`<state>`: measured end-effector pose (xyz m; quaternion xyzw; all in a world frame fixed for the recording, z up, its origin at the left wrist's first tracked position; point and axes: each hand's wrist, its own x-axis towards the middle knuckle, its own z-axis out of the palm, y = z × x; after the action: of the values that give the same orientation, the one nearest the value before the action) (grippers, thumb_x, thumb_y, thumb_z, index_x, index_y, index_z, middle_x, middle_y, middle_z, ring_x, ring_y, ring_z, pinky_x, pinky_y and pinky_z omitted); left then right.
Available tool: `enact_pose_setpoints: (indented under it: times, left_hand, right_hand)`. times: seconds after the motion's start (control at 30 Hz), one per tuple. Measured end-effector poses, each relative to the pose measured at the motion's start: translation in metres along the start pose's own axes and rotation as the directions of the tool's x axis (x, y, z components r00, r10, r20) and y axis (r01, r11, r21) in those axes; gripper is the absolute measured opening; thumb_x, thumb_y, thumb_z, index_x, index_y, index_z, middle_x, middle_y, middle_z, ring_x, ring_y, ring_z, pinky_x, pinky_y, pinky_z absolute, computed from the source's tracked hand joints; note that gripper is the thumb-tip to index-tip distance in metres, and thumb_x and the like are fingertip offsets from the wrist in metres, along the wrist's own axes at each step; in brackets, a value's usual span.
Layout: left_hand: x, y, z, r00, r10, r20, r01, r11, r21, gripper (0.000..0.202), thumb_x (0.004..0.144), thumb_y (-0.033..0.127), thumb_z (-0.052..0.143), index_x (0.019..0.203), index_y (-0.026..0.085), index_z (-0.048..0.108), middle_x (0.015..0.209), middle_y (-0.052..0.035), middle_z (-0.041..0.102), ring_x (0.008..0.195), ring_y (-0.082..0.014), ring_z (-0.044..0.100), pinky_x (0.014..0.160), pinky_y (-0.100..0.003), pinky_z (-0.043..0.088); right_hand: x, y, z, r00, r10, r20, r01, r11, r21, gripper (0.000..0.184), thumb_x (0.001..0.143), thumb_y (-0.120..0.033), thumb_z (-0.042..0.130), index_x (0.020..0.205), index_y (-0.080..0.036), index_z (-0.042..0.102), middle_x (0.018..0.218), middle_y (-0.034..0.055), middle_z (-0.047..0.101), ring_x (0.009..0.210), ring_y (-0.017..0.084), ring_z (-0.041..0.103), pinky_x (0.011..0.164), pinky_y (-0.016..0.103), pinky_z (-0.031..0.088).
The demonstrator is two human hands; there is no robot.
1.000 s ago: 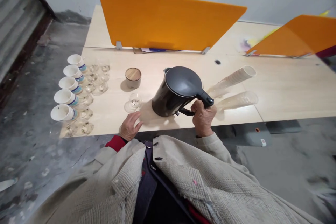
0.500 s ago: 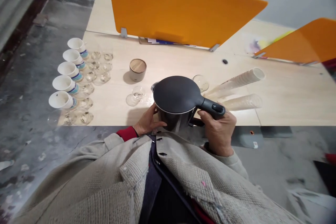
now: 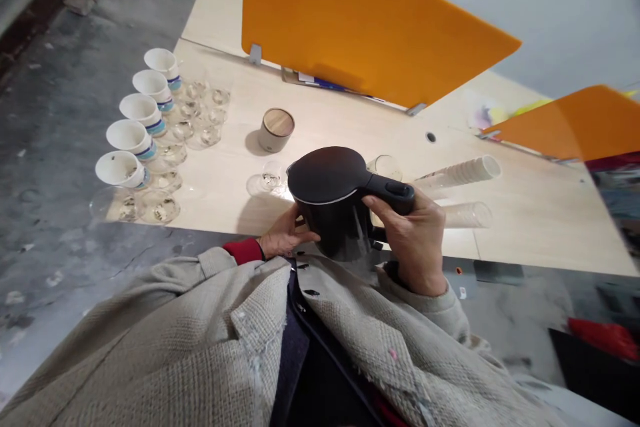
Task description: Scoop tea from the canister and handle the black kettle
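Note:
A black electric kettle (image 3: 327, 177) with its flat lid closed is held close against my body, over the table's front edge. My right hand (image 3: 415, 233) is wrapped round the kettle's handle. My left hand (image 3: 285, 233) cups the kettle's left side, thumb in front, other fingers partly hidden by its body. Just behind the kettle's spout stands a clear glass (image 3: 271, 177) with a little dark matter at its base. A second clear glass (image 3: 388, 167) is partly hidden behind the kettle on the right. Further back sits a grey canister (image 3: 275, 137) with a wooden lid.
Along the table's left side stand several white paper cups (image 3: 131, 137) in a row beside several clear glasses (image 3: 160, 205). Two cup stacks lie on the right, a white one (image 3: 465, 170) and a paler one (image 3: 467, 215). An orange divider (image 3: 370, 27) rises at the back.
My view has turned, so the table looks tilted. The kettle sits slightly further left in view and shows more of its front side. Both hands keep their places on it.

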<state>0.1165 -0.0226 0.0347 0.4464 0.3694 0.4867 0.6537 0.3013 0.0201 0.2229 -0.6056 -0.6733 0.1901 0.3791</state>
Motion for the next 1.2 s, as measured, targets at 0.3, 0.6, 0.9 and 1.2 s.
enact_pose_setpoints:
  times: [0.3,0.6,0.9,1.2]
  left_hand:
    - [0.001,-0.010,0.001,0.999,-0.015,0.033,0.017,0.998,-0.057,0.098,0.072,0.065,0.094,0.147,0.018,0.054,0.142,-0.0220,0.068,0.134,-0.0389,0.066,0.113,-0.061,0.055]
    - [0.002,-0.008,0.003,0.996,-0.079,0.029,0.083,0.987,-0.140,0.102,0.066,0.061,0.099,0.147,0.019,0.053,0.142,-0.0204,0.069,0.133,-0.0377,0.067,0.115,-0.060,0.053]
    - [0.002,0.004,0.002,0.997,-0.076,0.028,0.078,0.995,-0.067,0.102,0.063,0.070,0.097,0.141,0.016,0.059,0.140,-0.0213,0.069,0.127,-0.0367,0.070,0.111,-0.058,0.056]
    - [0.013,0.006,-0.008,0.970,0.242,0.008,-0.235,0.935,0.264,0.104,0.087,0.064,0.082,0.171,0.025,0.033,0.170,-0.0186,0.047,0.153,-0.0405,0.053,0.127,-0.062,0.047]
  right_hand:
    - [0.005,-0.001,0.005,1.000,-0.010,0.014,0.011,0.997,-0.071,0.036,0.077,-0.057,0.086,0.075,-0.024,0.072,0.060,-0.0042,0.056,0.057,0.015,0.048,0.052,0.030,0.040]
    - [0.006,-0.003,0.006,1.000,-0.021,0.019,0.022,0.996,-0.086,0.039,0.077,-0.058,0.086,0.077,-0.021,0.074,0.060,-0.0041,0.057,0.057,0.014,0.048,0.052,0.029,0.040]
    - [0.002,0.001,0.001,1.000,-0.005,-0.020,0.004,0.999,-0.053,0.039,0.076,-0.054,0.089,0.076,-0.020,0.072,0.062,-0.0049,0.056,0.059,0.013,0.048,0.054,0.027,0.041]
    - [-0.013,0.065,0.002,0.953,0.124,-0.277,-0.092,0.988,0.128,0.039,0.082,-0.052,0.083,0.069,-0.021,0.064,0.063,-0.0046,0.054,0.058,0.013,0.051,0.058,0.030,0.045]
